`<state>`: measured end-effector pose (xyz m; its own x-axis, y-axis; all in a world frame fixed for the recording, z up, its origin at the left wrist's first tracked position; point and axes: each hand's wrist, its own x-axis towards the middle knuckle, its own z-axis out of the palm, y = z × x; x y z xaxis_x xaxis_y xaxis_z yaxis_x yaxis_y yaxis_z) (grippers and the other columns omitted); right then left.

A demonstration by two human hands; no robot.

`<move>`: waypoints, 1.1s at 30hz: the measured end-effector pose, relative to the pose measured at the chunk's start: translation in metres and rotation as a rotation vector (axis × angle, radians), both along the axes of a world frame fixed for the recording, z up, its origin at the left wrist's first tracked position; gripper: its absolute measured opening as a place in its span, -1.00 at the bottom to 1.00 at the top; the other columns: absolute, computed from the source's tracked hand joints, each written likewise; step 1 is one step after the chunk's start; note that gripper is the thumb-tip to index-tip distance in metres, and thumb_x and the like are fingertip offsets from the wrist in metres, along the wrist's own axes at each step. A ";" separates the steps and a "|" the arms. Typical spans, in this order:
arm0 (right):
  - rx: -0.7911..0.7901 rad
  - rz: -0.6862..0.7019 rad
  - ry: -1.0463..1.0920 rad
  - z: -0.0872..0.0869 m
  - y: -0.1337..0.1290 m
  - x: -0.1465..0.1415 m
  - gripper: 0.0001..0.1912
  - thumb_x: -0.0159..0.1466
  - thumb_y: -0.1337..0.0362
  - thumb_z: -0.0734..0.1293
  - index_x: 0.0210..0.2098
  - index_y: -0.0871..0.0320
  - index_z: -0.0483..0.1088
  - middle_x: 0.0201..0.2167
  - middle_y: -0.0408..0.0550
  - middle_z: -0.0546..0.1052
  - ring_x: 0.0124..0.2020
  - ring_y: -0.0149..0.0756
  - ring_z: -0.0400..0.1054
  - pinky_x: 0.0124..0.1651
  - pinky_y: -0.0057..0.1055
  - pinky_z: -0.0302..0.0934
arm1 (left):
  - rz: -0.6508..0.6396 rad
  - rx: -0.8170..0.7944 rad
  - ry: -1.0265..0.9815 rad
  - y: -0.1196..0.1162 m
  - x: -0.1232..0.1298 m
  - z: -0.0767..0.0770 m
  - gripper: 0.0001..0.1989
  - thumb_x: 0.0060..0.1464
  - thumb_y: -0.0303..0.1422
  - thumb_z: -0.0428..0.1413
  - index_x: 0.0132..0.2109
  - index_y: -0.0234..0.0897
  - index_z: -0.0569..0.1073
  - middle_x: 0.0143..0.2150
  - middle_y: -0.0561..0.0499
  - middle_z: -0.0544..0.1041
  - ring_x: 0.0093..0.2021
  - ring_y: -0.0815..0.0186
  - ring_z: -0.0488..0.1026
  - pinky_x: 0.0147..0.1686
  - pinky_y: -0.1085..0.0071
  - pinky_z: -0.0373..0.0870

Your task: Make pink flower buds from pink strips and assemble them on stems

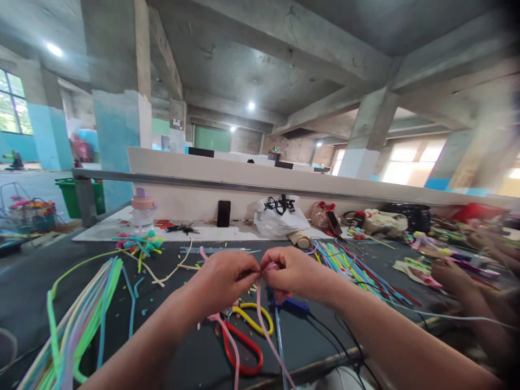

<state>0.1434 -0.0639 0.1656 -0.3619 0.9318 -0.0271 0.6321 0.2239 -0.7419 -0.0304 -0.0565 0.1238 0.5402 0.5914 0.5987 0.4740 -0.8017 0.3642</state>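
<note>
My left hand (227, 277) and my right hand (290, 274) meet over the middle of the dark table, fingertips almost touching. Both are closed in a pinch on a pink pipe cleaner (264, 325), whose long end hangs down toward the front edge. Pink fuzzy material also shows within the curled right fingers; its shape is mostly hidden. A second pink strand (232, 346) trails below the left hand. Beneath the hands lie scissors with a red and a yellow handle loop (244, 371). Beside them rests a blue glue gun (296, 307), partly behind the right hand.
Bundles of coloured pipe cleaners lie at left (81, 319) and right (345, 265). Along the back stand a bottle (143, 211), a phone (223, 213) and a white plastic bag (280, 216). Black cables (333, 338) cross the front right. Another person's hands (455, 281) are at far right.
</note>
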 end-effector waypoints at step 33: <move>-0.045 -0.155 0.101 -0.014 0.048 -0.011 -0.89 -0.05 0.26 0.18 -0.66 0.13 0.15 -0.80 -0.30 0.21 -0.79 -0.53 0.10 -0.66 -0.53 0.17 | 0.447 0.150 0.098 0.014 0.031 -0.021 -0.82 0.01 -0.55 -0.04 -0.22 -0.28 0.36 -0.23 -0.05 0.42 -0.35 0.29 0.40 -0.41 0.43 0.31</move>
<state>0.1322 -0.0160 0.1520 -0.2172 0.9752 -0.0412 0.5782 0.0946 -0.8104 0.0004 -0.0425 0.1024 0.3109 0.6892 0.6544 0.8102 -0.5522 0.1966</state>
